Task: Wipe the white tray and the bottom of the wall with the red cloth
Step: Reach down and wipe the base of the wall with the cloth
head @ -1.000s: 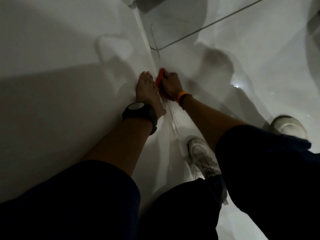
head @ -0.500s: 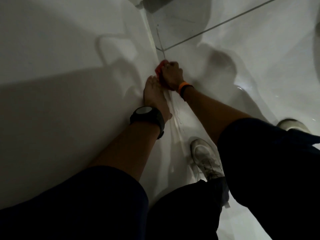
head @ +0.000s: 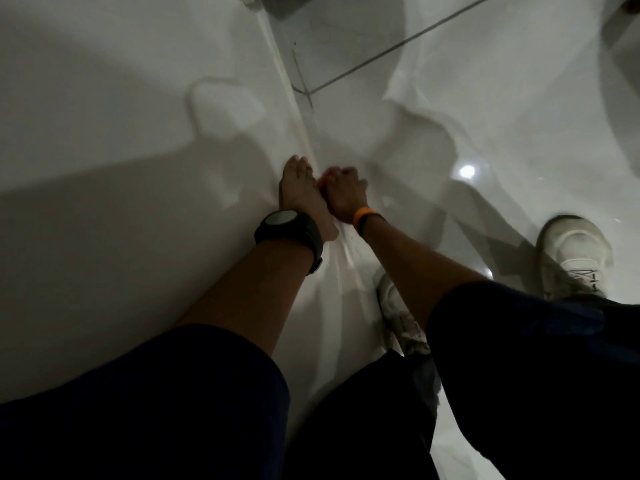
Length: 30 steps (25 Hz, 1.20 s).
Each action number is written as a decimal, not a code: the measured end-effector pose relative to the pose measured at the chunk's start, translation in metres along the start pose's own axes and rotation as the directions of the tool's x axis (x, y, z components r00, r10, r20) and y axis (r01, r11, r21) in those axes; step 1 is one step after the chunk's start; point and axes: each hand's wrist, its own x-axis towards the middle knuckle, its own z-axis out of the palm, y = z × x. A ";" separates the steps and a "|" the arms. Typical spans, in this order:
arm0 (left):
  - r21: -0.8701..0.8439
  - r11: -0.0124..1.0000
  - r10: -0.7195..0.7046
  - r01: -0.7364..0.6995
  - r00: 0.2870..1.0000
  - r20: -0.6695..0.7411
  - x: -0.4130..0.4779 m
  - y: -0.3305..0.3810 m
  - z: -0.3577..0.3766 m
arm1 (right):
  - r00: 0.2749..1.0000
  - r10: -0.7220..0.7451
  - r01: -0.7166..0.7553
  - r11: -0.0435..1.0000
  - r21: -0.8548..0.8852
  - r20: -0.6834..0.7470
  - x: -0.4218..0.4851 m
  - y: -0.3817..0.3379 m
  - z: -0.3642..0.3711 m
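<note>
My left hand (head: 299, 188), with a black watch on its wrist, lies flat with fingers together against the white wall (head: 121, 168), just above the seam where wall meets floor. Right beside it my right hand (head: 344, 194), wearing an orange wristband, is closed on the red cloth (head: 323, 178) and presses it into the base of the wall. Only a small red edge of the cloth shows between the two hands. No white tray can be made out in this dim view.
The glossy white tiled floor (head: 450, 98) spreads to the right with a dark grout line and a light reflection. My two white shoes (head: 401, 313) (head: 571, 258) stand on it, close to the wall. Dark sleeves and trousers fill the bottom.
My right hand first pushed the cloth farther along the wall's base, then drew it back toward me until it sits beside the left hand. The left hand stayed pressed on the wall.
</note>
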 end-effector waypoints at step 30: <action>0.327 0.937 0.085 -0.121 0.989 0.123 -0.017 -0.001 0.003 | 0.940 0.294 -0.326 0.622 0.712 0.173 -0.102 0.033 0.058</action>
